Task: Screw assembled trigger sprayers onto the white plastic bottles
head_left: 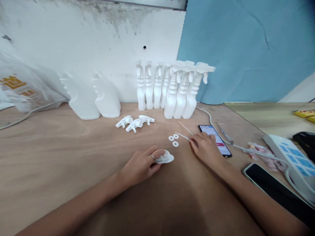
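Observation:
My left hand (145, 164) is closed around a white trigger spray head (166, 157), its round collar facing up. Over on the right, my right hand (205, 147) rests low on the table, fingers closed at the near end of a thin white dip tube (182, 135). A second dip tube (185, 127) lies beside it, partly hidden by the fingers. Between the hands are three flat white ring washers (175, 144). Farther back lie three loose trigger spray heads (135, 125) in a small pile.
Along the wall stand two bottles without tops (107, 95) and several spray bottles with trigger heads (180, 95). To the right are a lit phone (225, 150), a dark phone (275, 190), a power strip (292, 157), a cable (261, 153) and small wrapped packets (264, 154). A plastic bag (27, 88) sits far left.

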The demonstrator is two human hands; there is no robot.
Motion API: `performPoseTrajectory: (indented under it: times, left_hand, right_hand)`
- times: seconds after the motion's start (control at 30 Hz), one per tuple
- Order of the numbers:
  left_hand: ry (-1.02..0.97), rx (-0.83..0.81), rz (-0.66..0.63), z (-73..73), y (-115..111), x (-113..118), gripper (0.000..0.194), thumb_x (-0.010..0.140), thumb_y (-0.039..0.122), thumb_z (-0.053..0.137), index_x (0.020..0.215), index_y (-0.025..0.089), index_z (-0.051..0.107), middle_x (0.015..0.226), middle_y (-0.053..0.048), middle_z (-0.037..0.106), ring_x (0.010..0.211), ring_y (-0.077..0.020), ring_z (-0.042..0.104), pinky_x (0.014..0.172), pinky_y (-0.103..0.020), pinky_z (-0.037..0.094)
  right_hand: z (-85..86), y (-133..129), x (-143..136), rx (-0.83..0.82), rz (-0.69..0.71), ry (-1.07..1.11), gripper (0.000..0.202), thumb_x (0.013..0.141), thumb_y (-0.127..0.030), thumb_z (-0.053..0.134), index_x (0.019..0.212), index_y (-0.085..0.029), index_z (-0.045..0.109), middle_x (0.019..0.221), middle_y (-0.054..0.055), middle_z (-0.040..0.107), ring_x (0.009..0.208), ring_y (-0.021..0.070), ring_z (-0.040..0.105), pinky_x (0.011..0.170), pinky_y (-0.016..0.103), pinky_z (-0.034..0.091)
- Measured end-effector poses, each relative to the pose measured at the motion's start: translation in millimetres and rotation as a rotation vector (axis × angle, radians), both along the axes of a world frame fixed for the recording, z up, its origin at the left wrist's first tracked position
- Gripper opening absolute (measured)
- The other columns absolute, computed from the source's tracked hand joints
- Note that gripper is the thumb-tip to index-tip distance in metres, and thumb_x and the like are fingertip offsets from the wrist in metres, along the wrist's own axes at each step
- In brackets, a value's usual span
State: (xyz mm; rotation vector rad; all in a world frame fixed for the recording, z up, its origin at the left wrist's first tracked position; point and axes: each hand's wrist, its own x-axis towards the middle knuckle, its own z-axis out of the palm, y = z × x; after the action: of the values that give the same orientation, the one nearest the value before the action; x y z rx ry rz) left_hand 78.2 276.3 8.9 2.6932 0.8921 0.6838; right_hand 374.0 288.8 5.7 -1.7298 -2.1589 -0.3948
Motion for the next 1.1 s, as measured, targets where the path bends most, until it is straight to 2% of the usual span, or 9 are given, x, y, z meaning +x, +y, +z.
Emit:
performPoseTrajectory:
  times: [0.17, 0.27, 0.33, 0.47, 0.63, 0.73, 0.8, 0.93, 1.1]
  left_hand:
    - [-0.001, -0.041, 0.002, -2.3, -2, 1, 0.041, 0.096, 0.021, 0.054, 0.133, 0.029, 0.039, 0.123, -0.003, 0.061, 0.102, -0.0208, 0.063, 0.085, -0.033, 0.051]
    - [-0.017, -0.121, 0.023, -1.2, -2, 2, 0.053, 0.095, 0.021, 0.056, 0.142, 0.033, 0.033, 0.127, -0.002, 0.06, 0.106, -0.0203, 0.063, 0.088, -0.032, 0.05]
    - [-0.024, -0.163, 0.025, 0.4, -2, 3, 0.051, 0.094, 0.021, 0.057, 0.14, 0.033, 0.037, 0.124, -0.001, 0.06, 0.105, -0.0195, 0.062, 0.087, -0.03, 0.05]
    - [-0.019, -0.172, 0.025, 2.8, -2, 3, 0.045, 0.093, 0.019, 0.057, 0.134, 0.031, 0.042, 0.118, -0.001, 0.061, 0.101, -0.02, 0.062, 0.084, -0.031, 0.049]
    - [0.001, -0.16, 0.031, 5.9, -5, 4, 0.04, 0.095, 0.029, 0.057, 0.132, 0.029, 0.044, 0.107, -0.001, 0.064, 0.093, -0.0212, 0.062, 0.079, -0.033, 0.047]
    - [-0.004, -0.174, 0.031, 8.6, -6, 5, 0.038, 0.096, 0.038, 0.056, 0.131, 0.029, 0.045, 0.107, -0.002, 0.064, 0.096, -0.0224, 0.061, 0.081, -0.034, 0.046]
    - [-0.003, -0.18, 0.038, 10.0, -7, 6, 0.034, 0.097, 0.037, 0.054, 0.129, 0.028, 0.047, 0.108, -0.002, 0.064, 0.097, -0.0225, 0.061, 0.082, -0.034, 0.046]
    - [0.012, -0.183, 0.064, 10.4, -8, 7, 0.03, 0.097, 0.037, 0.053, 0.125, 0.026, 0.05, 0.106, -0.003, 0.065, 0.094, -0.0225, 0.062, 0.078, -0.033, 0.045]
    - [0.008, -0.164, 0.082, 4.9, -7, 7, 0.035, 0.096, 0.035, 0.056, 0.129, 0.026, 0.046, 0.109, -0.003, 0.066, 0.089, -0.0212, 0.063, 0.074, -0.031, 0.046]
  right_hand:
    - [4.6, -1, -3, 0.0, 0.02, 0.057, 0.016, 0.093, -0.017, 0.052, 0.08, -0.017, 0.062, 0.082, 0.007, 0.071, 0.08, 0.0237, 0.063, 0.076, 0.037, 0.032]
    - [7.6, -1, -1, 0.009, 0.047, 0.138, 0.016, 0.095, -0.02, 0.05, 0.085, -0.017, 0.063, 0.084, 0.007, 0.071, 0.076, 0.0223, 0.063, 0.075, 0.036, 0.037]
    - [9.8, -2, 2, 0.039, 0.082, 0.27, 0.016, 0.094, -0.021, 0.05, 0.096, -0.017, 0.065, 0.088, 0.008, 0.071, 0.076, 0.0229, 0.063, 0.074, 0.036, 0.041]
    - [21.5, -3, 8, 0.047, 0.155, 0.679, 0.027, 0.094, -0.026, 0.052, 0.117, -0.021, 0.066, 0.095, 0.007, 0.068, 0.077, 0.0218, 0.061, 0.071, 0.035, 0.045]
    - [43.5, -5, 9, -0.275, 0.313, 1.525, 0.029, 0.084, -0.025, 0.066, 0.111, -0.028, 0.072, 0.095, 0.003, 0.063, 0.074, 0.0161, 0.06, 0.066, 0.03, 0.049]
    - [44.9, -6, 5, -0.393, 0.32, 1.773, 0.036, 0.076, -0.02, 0.076, 0.111, -0.027, 0.072, 0.093, 0.0, 0.063, 0.084, 0.0146, 0.063, 0.077, 0.027, 0.053]
    - [41.4, -7, -1, -0.419, 0.311, 1.816, 0.028, 0.076, -0.021, 0.079, 0.103, -0.025, 0.073, 0.09, 0.0, 0.065, 0.084, 0.0135, 0.065, 0.077, 0.025, 0.053]
    - [37.2, -13, -20, -0.342, 0.348, 1.755, 0.012, 0.081, -0.028, 0.079, 0.089, -0.023, 0.071, 0.083, 0.001, 0.068, 0.071, 0.0141, 0.065, 0.065, 0.026, 0.051]
    - [43.1, -13, -37, -0.411, 0.415, 1.687, 0.024, 0.09, -0.042, 0.069, 0.1, -0.021, 0.074, 0.085, 0.004, 0.068, 0.07, 0.0157, 0.063, 0.059, 0.027, 0.05]
